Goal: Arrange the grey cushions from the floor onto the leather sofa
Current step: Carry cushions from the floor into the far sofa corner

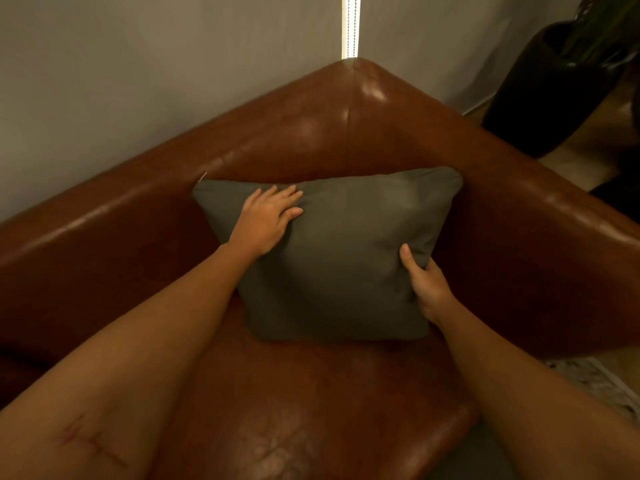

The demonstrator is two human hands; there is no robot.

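Observation:
A square grey cushion stands tilted in the corner of the brown leather sofa, leaning against the backrest and armrest. My left hand lies flat on its upper left face, fingers spread. Along the cushion's lower right edge, my right hand grips it with the thumb on the front and the fingers hidden behind. No other cushion is in view.
A grey wall runs behind the sofa, with a bright vertical strip at its corner. A dark plant pot stands on the floor beyond the right armrest. A pale patterned rug shows at the lower right.

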